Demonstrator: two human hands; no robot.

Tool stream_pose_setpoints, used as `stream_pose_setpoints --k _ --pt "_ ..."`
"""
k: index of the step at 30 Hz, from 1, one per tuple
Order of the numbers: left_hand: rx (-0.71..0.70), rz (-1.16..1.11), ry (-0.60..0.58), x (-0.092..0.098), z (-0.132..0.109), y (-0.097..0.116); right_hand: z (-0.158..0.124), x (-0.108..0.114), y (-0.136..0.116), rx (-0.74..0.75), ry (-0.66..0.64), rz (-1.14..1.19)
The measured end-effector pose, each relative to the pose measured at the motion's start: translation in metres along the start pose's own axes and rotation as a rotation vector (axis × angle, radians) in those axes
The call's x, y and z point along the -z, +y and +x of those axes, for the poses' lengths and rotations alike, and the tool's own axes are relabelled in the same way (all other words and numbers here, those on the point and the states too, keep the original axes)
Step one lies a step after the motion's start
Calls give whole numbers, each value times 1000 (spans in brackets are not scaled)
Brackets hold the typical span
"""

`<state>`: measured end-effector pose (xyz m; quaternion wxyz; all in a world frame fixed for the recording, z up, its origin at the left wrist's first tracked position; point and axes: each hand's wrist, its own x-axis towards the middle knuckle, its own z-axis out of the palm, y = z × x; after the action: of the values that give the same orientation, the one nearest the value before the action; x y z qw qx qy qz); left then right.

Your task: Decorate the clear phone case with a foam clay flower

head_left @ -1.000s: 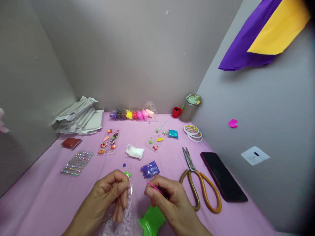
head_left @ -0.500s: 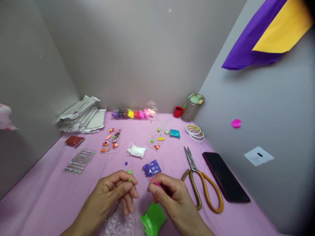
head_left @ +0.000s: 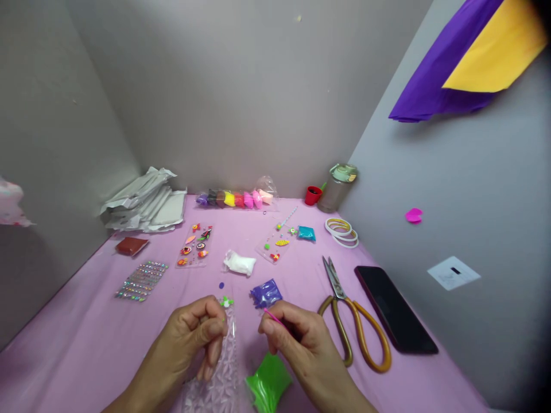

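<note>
My left hand [head_left: 189, 338] has its thumb and index finger pinched together above a clear textured sheet [head_left: 215, 367]. The small bit of green clay seen at these fingertips earlier is now mostly hidden. In my right hand [head_left: 297, 344] is a thin pink stick tool [head_left: 272, 316], its tip pointing up and left. A packet of bright green clay [head_left: 269, 381] lies below and between the hands. Just beyond my left fingertips sits a little green and white clay shape [head_left: 227, 302], with a small blue dot [head_left: 221, 285] behind it. A purple clay packet [head_left: 266, 293] rests beyond my right hand.
Scissors [head_left: 338, 287] and a phone [head_left: 394, 310] lie to the right, tape rolls [head_left: 342, 229] behind them. Farther back are a white clay packet [head_left: 240, 263], sticker sheets [head_left: 193, 246], a bag of coloured clays [head_left: 236, 199] and a bottle [head_left: 338, 188]. Walls enclose the table.
My left hand has moved slightly left, away from the right hand, and its fingers have curled in more. The green bit has gone from clear view. My right hand is nearly still.
</note>
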<state>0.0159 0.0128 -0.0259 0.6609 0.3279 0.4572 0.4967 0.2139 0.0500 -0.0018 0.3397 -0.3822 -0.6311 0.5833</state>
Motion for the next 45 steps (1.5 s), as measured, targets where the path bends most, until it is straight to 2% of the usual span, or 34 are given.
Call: stream_pose_setpoints --k 7,19,39,45 --pt "-27 25 84 -2 -3 -1 0 0 2 -4 -3 8" --pt "1 -31 18 -6 -4 10 0 0 1 2 4 -1" --pt "35 -97 49 -9 -5 15 -1 0 2 0 -19 9" --pt "21 -116 3 -6 -6 17 -1 1 1 14 -30 6"
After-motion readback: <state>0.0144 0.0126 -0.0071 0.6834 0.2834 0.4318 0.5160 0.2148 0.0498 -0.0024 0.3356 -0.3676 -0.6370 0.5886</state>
